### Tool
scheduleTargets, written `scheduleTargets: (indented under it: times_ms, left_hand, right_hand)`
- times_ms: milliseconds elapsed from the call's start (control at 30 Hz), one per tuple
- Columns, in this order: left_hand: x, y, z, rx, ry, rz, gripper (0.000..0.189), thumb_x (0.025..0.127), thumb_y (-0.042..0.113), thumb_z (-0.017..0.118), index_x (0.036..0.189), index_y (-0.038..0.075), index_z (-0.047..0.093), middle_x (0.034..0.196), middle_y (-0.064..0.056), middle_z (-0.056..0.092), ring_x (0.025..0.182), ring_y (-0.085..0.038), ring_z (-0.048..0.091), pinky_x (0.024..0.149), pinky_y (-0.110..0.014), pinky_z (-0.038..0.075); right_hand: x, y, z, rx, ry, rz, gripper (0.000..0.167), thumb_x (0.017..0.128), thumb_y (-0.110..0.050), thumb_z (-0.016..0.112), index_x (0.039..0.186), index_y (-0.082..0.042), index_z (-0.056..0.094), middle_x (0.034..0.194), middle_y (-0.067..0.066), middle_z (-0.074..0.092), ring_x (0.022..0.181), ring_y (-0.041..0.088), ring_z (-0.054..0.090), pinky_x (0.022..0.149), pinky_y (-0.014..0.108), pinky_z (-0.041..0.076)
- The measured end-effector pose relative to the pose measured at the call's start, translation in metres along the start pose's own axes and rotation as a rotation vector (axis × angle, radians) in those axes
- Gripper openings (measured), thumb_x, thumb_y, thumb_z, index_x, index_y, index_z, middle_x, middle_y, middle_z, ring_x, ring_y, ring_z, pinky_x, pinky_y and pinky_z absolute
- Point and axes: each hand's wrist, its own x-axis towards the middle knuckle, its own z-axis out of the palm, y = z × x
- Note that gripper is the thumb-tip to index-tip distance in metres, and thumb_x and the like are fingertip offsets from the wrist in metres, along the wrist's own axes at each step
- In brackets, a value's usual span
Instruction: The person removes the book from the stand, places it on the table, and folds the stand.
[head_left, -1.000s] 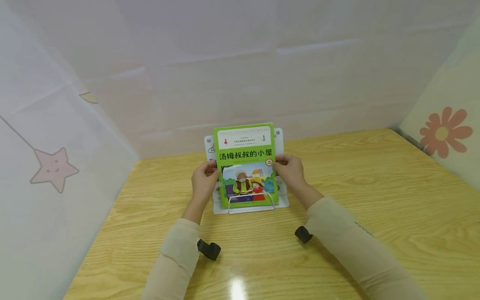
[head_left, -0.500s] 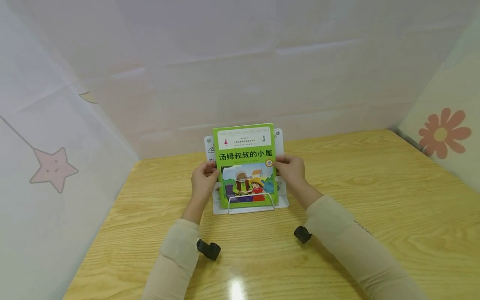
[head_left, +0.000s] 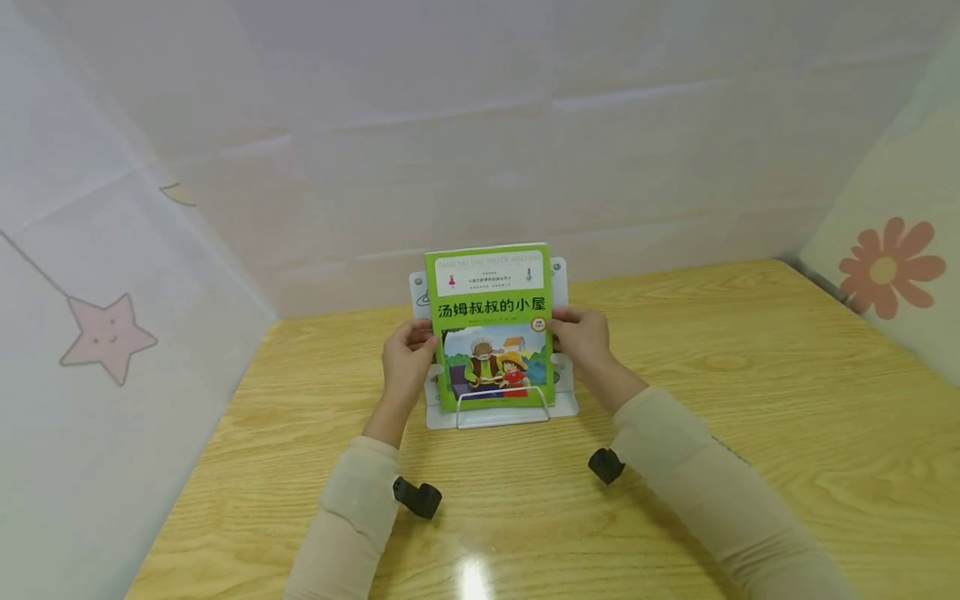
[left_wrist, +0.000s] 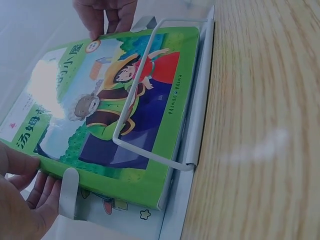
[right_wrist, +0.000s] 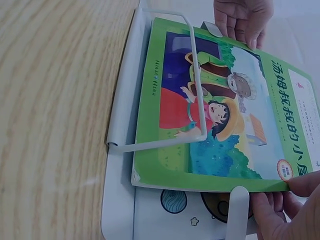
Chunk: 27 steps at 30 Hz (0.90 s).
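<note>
A green book [head_left: 493, 333] with a cartoon cover leans back on a white book stand [head_left: 564, 387]. My left hand [head_left: 407, 360] pinches its left edge, thumb on the front and fingers behind. On the opposite edge, my right hand [head_left: 585, 340] grips the book the same way. The stand's white wire holder [right_wrist: 200, 107] crosses in front of the lower cover. In the right wrist view, the bottom edge of the book sits slightly above the stand's ledge [right_wrist: 122, 125]. A white side tab [left_wrist: 69, 192] rises beside the book near my left fingers.
The stand rests on a wood-grain table [head_left: 675, 358]. A pale cloth backdrop [head_left: 480, 150] hangs behind and on both sides, printed with a pink star [head_left: 111, 337] and a red flower [head_left: 891, 267]. Black wrist cameras [head_left: 418, 498] hang from both sleeves.
The book has risen slightly in the stand, its bottom edge now a little higher behind the wire holder. Both hands keep their grip and have barely moved.
</note>
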Motion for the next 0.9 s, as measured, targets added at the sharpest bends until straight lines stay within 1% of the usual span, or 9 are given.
scheduleTargets:
  times_ms: [200,467,600,833,900]
  left_hand:
    - [0.000,0.000,-0.001,-0.028,0.001,0.017,0.022,0.079,-0.003,0.056,0.101,-0.001,0.057,0.089,-0.013,0.055,0.081,-0.021,0.050,0.072,-0.028,0.045]
    - [0.002,0.005,-0.001,-0.057,0.017,0.077,0.022,0.078,-0.005,0.057,0.100,-0.003,0.057,0.089,-0.014,0.055,0.081,-0.022,0.051,0.075,-0.028,0.044]
    - [0.003,0.009,-0.001,-0.073,0.020,0.100,0.022,0.077,-0.005,0.058,0.100,-0.003,0.057,0.089,-0.015,0.056,0.081,-0.022,0.051,0.075,-0.028,0.044]
    - [0.005,0.013,-0.002,-0.114,0.033,0.146,0.021,0.077,-0.006,0.058,0.098,-0.004,0.057,0.088,-0.015,0.056,0.079,-0.021,0.051,0.073,-0.027,0.044]
    - [0.006,0.014,-0.002,-0.117,0.033,0.163,0.021,0.077,-0.007,0.058,0.097,-0.005,0.057,0.088,-0.015,0.056,0.078,-0.020,0.052,0.073,-0.027,0.045]
  right_hand:
    - [0.000,-0.004,-0.002,-0.008,-0.012,-0.018,0.029,0.085,-0.003,0.051,0.113,0.003,0.052,0.106,0.015,0.053,0.081,0.022,0.056,0.072,0.029,0.047]
    - [0.000,-0.014,-0.005,-0.015,-0.039,-0.062,0.031,0.085,-0.004,0.051,0.115,0.003,0.051,0.110,0.015,0.052,0.092,0.023,0.053,0.076,0.028,0.046]
    - [0.000,-0.017,-0.008,-0.009,-0.042,-0.101,0.031,0.085,-0.004,0.052,0.114,0.004,0.051,0.110,0.015,0.052,0.094,0.023,0.053,0.076,0.027,0.046]
    - [-0.001,-0.024,-0.010,-0.021,-0.064,-0.189,0.030,0.085,-0.004,0.052,0.113,0.006,0.051,0.108,0.017,0.052,0.090,0.022,0.051,0.081,0.034,0.044]
    - [-0.001,-0.025,-0.011,-0.022,-0.064,-0.199,0.029,0.085,-0.004,0.052,0.113,0.005,0.052,0.107,0.016,0.052,0.090,0.022,0.052,0.080,0.033,0.045]
